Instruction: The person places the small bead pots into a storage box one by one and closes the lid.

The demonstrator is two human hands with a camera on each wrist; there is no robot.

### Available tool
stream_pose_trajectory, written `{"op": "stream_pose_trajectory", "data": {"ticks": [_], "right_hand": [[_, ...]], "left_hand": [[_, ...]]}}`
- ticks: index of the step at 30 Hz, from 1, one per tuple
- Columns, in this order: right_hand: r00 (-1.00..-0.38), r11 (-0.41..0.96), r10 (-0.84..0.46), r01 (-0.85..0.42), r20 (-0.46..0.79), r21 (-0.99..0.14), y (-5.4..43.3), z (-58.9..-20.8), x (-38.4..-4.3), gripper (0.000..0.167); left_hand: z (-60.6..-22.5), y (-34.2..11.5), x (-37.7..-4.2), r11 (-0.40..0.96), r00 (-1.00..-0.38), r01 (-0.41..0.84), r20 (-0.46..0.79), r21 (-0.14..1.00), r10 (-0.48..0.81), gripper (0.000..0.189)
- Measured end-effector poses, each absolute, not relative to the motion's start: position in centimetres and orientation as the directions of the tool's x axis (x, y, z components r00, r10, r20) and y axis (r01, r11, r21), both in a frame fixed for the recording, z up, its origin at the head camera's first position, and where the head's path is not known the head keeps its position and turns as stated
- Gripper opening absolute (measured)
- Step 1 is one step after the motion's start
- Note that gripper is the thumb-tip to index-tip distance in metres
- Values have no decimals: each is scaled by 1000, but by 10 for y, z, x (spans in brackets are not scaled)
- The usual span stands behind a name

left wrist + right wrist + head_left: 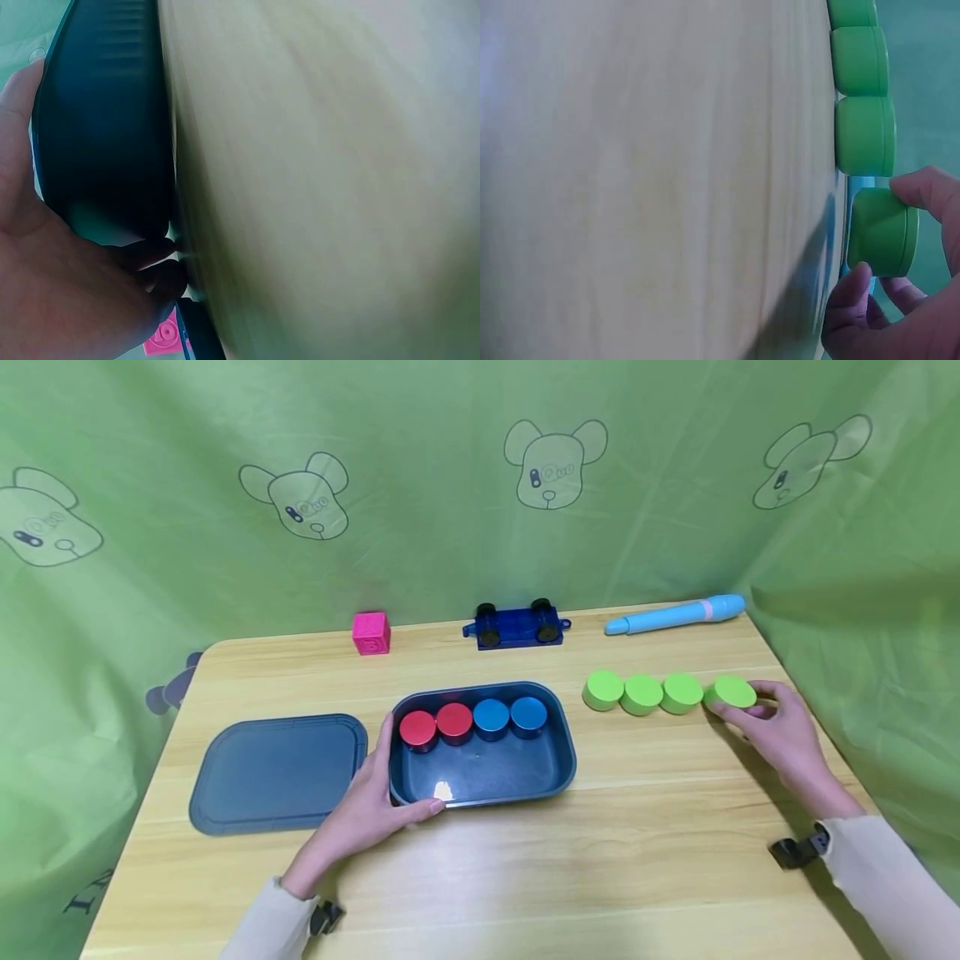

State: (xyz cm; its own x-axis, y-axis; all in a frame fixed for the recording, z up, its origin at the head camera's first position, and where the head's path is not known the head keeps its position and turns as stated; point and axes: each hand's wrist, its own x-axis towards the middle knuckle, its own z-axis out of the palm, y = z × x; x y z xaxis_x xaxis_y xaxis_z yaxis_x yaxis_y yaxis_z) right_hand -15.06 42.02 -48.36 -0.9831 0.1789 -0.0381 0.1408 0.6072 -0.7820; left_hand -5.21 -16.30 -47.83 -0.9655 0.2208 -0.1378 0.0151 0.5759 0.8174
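Observation:
My left hand (369, 806) grips the left end of a dark blue tray (487, 795), thumb at the front rim and fingers along the left side. Inside the tray, along its back wall, stand two red round tins (454, 722) and two blue round tins (491, 717). My right hand (780, 731) holds the rightmost green round tin (731, 692) between thumb and fingers, also seen in the right wrist view. Three more green tins (642, 693) stand in a row to its left. In the left wrist view the tray's outer wall (105, 127) lies against my hand.
Left of the tray lies a flat dark blue lid (277, 772). Along the table's back edge are a pink cube (371, 633), a blue wheeled toy base (519, 627) with its wheels up, and a light blue pen-shaped object (675, 614). A green curtain (435, 485) hangs behind.

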Motion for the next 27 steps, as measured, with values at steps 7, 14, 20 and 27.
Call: {"op": "stream_pose_trajectory", "data": {"ticks": [7,14,20,27], "right_hand": [[-961,543,272,197,-51,-816,418,-476,-145,48],[-945,514,328,185,-7,-838,411,-470,-138,46],[-941,450,337,137,25,-882,403,-465,-129,43],[-943,411,316,39,101,-911,383,-460,-124,43]], "left_hand": [[-478,-164,-52,572,-967,13,-136,820,218,138],[-477,-164,-52,570,-967,19,-130,821,220,136],[-477,-163,-53,568,-967,21,-128,823,222,136],[-477,-164,-52,565,-966,20,-130,825,225,137]]}}
